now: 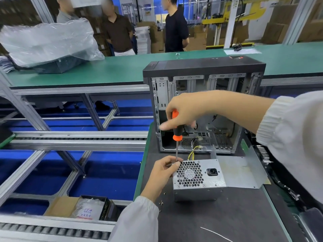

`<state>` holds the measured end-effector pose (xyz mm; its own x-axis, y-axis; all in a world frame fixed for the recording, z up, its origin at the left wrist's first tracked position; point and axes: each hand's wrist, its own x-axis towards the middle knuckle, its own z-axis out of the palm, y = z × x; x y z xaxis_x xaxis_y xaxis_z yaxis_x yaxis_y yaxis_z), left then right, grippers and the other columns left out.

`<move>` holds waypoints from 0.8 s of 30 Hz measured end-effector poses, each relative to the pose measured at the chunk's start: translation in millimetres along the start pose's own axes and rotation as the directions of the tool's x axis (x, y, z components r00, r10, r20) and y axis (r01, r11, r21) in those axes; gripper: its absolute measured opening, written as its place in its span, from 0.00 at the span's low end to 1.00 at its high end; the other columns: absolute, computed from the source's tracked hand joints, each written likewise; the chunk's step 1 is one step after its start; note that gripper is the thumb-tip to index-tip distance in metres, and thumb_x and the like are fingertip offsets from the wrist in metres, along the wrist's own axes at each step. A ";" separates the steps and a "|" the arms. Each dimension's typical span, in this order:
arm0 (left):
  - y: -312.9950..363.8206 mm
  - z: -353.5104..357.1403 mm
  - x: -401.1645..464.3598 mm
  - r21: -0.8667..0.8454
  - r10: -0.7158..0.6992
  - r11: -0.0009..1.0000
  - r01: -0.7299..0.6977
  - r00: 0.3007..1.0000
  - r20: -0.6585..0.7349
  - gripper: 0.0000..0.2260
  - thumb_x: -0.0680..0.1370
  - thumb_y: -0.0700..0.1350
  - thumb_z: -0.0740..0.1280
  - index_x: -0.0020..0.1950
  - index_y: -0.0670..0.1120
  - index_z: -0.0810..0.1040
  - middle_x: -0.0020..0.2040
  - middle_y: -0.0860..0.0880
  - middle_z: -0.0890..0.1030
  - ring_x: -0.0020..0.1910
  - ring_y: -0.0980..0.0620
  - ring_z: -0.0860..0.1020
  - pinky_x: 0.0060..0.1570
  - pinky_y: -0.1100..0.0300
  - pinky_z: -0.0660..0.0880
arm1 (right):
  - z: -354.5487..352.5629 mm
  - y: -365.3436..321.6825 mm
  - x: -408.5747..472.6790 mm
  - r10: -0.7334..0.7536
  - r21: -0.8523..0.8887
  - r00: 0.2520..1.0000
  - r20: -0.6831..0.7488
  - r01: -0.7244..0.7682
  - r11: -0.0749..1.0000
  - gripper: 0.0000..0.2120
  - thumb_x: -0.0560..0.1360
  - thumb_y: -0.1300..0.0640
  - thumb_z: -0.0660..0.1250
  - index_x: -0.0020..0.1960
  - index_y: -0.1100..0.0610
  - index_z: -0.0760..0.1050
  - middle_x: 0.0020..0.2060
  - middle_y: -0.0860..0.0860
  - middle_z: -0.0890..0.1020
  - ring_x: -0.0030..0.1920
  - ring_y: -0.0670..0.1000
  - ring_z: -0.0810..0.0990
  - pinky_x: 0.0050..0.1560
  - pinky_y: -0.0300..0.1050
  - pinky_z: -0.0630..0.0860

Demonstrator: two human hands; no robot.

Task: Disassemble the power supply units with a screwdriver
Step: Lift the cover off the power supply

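Observation:
A grey metal power supply unit with a honeycomb fan grille stands on the dark work mat. My right hand grips the orange-and-black handle of a screwdriver, held upright above the unit's top left corner. Its shaft points down to that corner, where my left hand pinches the tip. Yellow wires run from the unit toward the open computer case behind it.
Several loose screws lie on the mat left of the unit. A white cable tie lies near the front. A roller conveyor runs at left, with a cardboard box below. Three people stand beyond the green bench.

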<state>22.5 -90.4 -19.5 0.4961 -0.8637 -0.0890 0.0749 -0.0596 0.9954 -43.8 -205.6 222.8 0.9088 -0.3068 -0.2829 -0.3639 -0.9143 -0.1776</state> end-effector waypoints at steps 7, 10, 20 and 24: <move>-2.8 0.7 -0.9 -0.032 0.026 0.999 -0.026 1.000 -0.014 0.08 0.80 0.39 0.65 0.55 0.45 0.84 0.50 0.45 0.85 0.49 0.49 0.83 0.46 0.60 0.79 | 22.4 -2.2 11.1 -0.060 -0.110 0.945 -0.322 0.026 0.994 0.08 0.79 0.56 0.59 0.46 0.60 0.72 0.35 0.54 0.76 0.37 0.55 0.74 0.34 0.43 0.69; 0.5 -0.3 -0.7 -0.070 0.057 0.996 -0.056 0.998 0.021 0.11 0.81 0.44 0.64 0.62 0.48 0.81 0.57 0.50 0.84 0.58 0.53 0.81 0.55 0.58 0.78 | 9.8 -2.7 5.3 -0.059 -0.090 0.993 -0.105 0.049 0.995 0.09 0.79 0.55 0.60 0.57 0.57 0.68 0.42 0.52 0.77 0.42 0.53 0.74 0.35 0.43 0.68; 3.9 4.3 0.6 -0.078 0.097 0.992 -0.099 0.995 -0.037 0.13 0.82 0.39 0.61 0.48 0.47 0.85 0.51 0.44 0.85 0.52 0.46 0.83 0.50 0.56 0.80 | -6.4 -7.6 -1.3 -0.035 -0.163 0.998 0.053 0.043 0.986 0.22 0.75 0.38 0.63 0.55 0.56 0.72 0.42 0.50 0.78 0.39 0.49 0.81 0.34 0.39 0.72; 3.7 6.6 0.6 -0.075 0.106 0.991 -0.111 0.993 -0.059 0.12 0.82 0.38 0.62 0.49 0.46 0.85 0.49 0.44 0.85 0.51 0.48 0.83 0.46 0.60 0.79 | 5.3 -9.4 0.5 0.085 -0.302 0.971 -0.223 -0.151 0.941 0.33 0.74 0.29 0.52 0.35 0.59 0.68 0.20 0.50 0.74 0.21 0.50 0.75 0.25 0.40 0.69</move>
<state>17.4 -94.5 -15.6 0.5516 -0.8340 0.0155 0.0840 0.0740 0.9937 -41.0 -195.8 219.3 0.8973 -0.4341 -0.0797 -0.4182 -0.8940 0.1606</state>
